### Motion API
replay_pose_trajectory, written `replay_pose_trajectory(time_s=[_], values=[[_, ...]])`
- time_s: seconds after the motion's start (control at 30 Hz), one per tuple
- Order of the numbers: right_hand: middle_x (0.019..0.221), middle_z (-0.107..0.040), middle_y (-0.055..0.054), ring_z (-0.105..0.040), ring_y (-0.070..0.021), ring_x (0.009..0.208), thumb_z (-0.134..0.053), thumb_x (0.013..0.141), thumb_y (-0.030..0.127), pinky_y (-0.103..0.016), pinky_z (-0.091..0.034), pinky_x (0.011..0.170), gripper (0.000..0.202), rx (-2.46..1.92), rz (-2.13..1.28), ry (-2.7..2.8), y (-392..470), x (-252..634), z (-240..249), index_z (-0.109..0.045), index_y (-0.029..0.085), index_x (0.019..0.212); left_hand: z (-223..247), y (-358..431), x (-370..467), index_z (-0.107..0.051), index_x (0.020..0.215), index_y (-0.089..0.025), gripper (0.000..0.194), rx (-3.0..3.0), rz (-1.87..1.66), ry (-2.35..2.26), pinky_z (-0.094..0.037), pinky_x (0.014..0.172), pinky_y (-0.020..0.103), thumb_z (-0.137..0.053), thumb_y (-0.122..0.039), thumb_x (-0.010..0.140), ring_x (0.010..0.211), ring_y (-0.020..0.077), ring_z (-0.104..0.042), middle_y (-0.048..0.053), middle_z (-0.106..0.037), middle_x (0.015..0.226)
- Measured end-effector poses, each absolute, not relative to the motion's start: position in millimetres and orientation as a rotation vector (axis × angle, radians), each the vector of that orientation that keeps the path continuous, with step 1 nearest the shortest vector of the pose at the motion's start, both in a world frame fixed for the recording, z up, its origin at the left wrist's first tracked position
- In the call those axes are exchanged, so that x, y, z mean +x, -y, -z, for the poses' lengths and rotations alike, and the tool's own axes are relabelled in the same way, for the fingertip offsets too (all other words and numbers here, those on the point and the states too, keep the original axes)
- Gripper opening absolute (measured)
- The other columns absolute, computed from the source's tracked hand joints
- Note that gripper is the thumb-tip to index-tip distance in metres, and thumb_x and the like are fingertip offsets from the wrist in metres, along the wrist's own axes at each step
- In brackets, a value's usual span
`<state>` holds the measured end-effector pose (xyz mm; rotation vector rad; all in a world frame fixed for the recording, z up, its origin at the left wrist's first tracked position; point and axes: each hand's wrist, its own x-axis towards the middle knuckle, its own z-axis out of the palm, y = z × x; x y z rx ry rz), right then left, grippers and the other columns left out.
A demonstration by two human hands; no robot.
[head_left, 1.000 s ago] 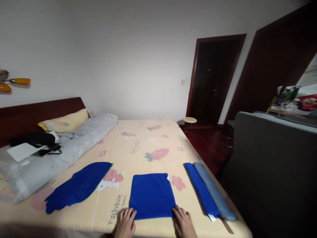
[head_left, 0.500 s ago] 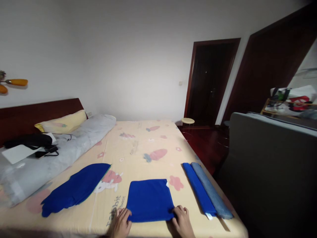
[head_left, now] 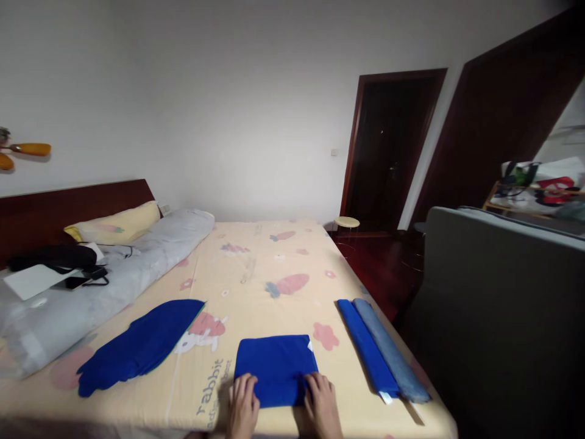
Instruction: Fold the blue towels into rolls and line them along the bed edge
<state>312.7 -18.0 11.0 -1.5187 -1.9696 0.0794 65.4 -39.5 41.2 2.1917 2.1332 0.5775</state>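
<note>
A blue towel (head_left: pixel 276 360), folded into a rough square with a small white tag at its far right corner, lies flat near the front edge of the bed. At its near left side, my left hand (head_left: pixel 244 399) has its fingers curled down on the cloth. My right hand (head_left: pixel 320 396) pinches the near right part, where the fabric puckers at the fingertips. Off to the left lies a second blue towel (head_left: pixel 141 347), loosely spread and creased. Two long folded towels, one blue (head_left: pixel 368 347) and one grey-blue (head_left: pixel 390 350), rest side by side on the right.
The bed (head_left: pixel 256 262) has a cream printed sheet. A rolled grey quilt (head_left: pixel 150 262) and yellow pillow (head_left: pixel 119 224) lie on the left, with a black bag (head_left: pixel 55 260) and phone (head_left: pixel 75 282). A dark grey panel (head_left: pixel 498 305) stands right; a stool (head_left: pixel 346 223) is beyond the bed.
Both hands have moved inward over the square blue towel, from its near corners. Its near right edge now bunches slightly. The other towels stay in place.
</note>
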Motion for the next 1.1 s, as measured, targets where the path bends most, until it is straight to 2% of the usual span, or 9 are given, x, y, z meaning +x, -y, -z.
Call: replay_pose_trajectory(time_s=[0.13,0.27,0.4,0.53,0.7,0.9,1.0,1.1], values=[[0.121,-0.062,-0.005,-0.055,-0.0244,0.108,-0.048,0.082,0.019,-0.04,-0.038,0.095,0.042,-1.344,-0.265,2.22,29.8,270.4,-19.5,-0.054,0.028,0.122,-34.0,44.3,106.3,-0.056,0.127,-0.028,0.053,2.291,-0.433,-1.787,-0.036,0.109,0.043,-0.039,-0.011,0.079,0.128,0.023,-0.048,0.005,-0.059,0.135],[0.133,-0.057,-0.006,-0.051,-0.0265,0.119,-0.05,0.08,0.022,-0.041,-0.033,0.101,0.049,-1.475,-0.381,2.284,30.4,273.1,-13.3,-0.052,0.027,0.129,-25.8,44.4,95.2,-0.046,0.137,-0.024,0.059,2.204,-0.195,-1.829,-0.027,0.115,0.044,-0.04,-0.016,0.078,0.138,0.0241,-0.036,0.005,-0.047,0.147],[0.136,-0.056,-0.006,-0.05,-0.0264,0.121,-0.047,0.074,0.013,-0.04,-0.032,0.101,0.059,-1.66,-0.329,2.263,28.3,325.8,-0.3,-0.052,0.025,0.131,-17.6,47.5,34.5,-0.05,0.134,-0.027,0.058,2.216,-0.172,-1.972,-0.029,0.114,0.041,-0.041,-0.015,0.078,0.134,0.0225,-0.042,0.001,-0.052,0.144],[0.133,-0.058,-0.007,-0.052,-0.0274,0.117,-0.046,0.077,0.016,-0.042,-0.036,0.096,0.053,-1.72,-0.277,2.222,29.9,361.9,6.4,-0.055,0.025,0.128,-8.3,50.7,-0.5,-0.055,0.129,-0.028,0.058,2.355,-0.236,-2.011,-0.033,0.111,0.04,-0.042,-0.011,0.076,0.13,0.022,-0.046,-0.001,-0.058,0.138],[0.132,-0.057,-0.009,-0.049,-0.0301,0.121,-0.051,0.072,0.018,-0.045,-0.033,0.1,0.054,-1.667,-0.254,2.184,30.0,336.0,-1.3,-0.056,0.025,0.125,0.6,44.2,37.6,-0.057,0.127,-0.028,0.053,2.358,-0.324,-2.012,-0.033,0.111,0.041,-0.045,-0.018,0.076,0.127,0.0232,-0.048,0.001,-0.059,0.136],[0.135,-0.056,-0.006,-0.05,-0.0296,0.12,-0.058,0.075,0.031,-0.042,-0.036,0.099,0.055,-1.387,-0.492,2.389,27.3,282.4,-10.7,-0.051,0.029,0.13,8.1,34.0,96.1,-0.05,0.134,-0.031,0.061,2.356,-0.235,-1.79,-0.031,0.114,0.041,-0.047,-0.018,0.074,0.134,0.0243,-0.043,0.0,-0.053,0.143],[0.137,-0.055,-0.005,-0.049,-0.0289,0.121,-0.055,0.078,0.028,-0.041,-0.034,0.1,0.054,-1.421,-0.457,2.385,26.9,286.0,-7.0,-0.049,0.032,0.131,6.5,33.7,82.7,-0.047,0.137,-0.026,0.062,2.313,-0.193,-1.871,-0.03,0.114,0.043,-0.045,-0.019,0.076,0.136,0.0256,-0.04,0.003,-0.048,0.147],[0.137,-0.055,-0.005,-0.049,-0.0279,0.122,-0.051,0.079,0.023,-0.041,-0.033,0.101,0.054,-1.542,-0.362,2.311,25.4,313.2,-0.6,-0.049,0.031,0.132,4.5,37.1,42.2,-0.05,0.135,-0.026,0.059,2.296,-0.165,-2.025,-0.031,0.113,0.042,-0.044,-0.019,0.077,0.133,0.0253,-0.043,0.003,-0.052,0.144]])
